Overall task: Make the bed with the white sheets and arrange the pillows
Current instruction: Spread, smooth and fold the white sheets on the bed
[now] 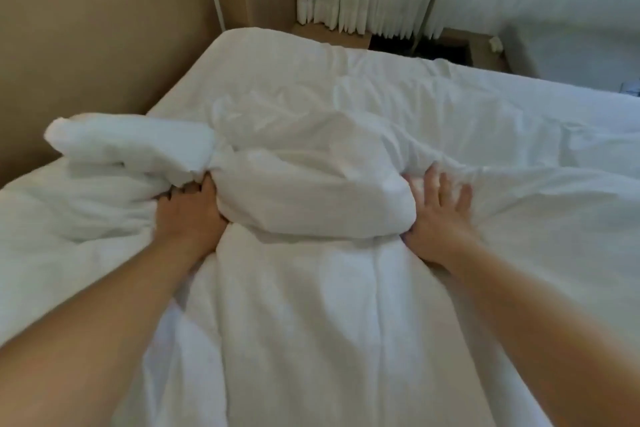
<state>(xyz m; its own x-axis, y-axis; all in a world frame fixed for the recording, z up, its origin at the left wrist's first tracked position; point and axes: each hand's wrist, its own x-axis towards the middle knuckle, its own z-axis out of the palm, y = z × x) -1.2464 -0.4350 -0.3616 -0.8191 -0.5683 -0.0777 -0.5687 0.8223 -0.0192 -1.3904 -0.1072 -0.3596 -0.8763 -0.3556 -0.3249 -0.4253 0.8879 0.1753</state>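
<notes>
White duvet [311,191] is lying bunched in a mound across the middle of the bed [519,107]. The left hand [188,215] is gripping a fold at the mound's left edge, fingers curled into cloth. The right hand [440,218] is pressing its right edge, fingers spread. Beyond, the bed is lying flat to its far edge; a tan wall [86,28] is bordering the left.

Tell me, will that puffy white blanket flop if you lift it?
Probably floppy: the blanket bunches and creases where the left hand grips it. Likely light for its size: it looks puffy. It probably won't roll; it lies slumped against the right hand.
</notes>
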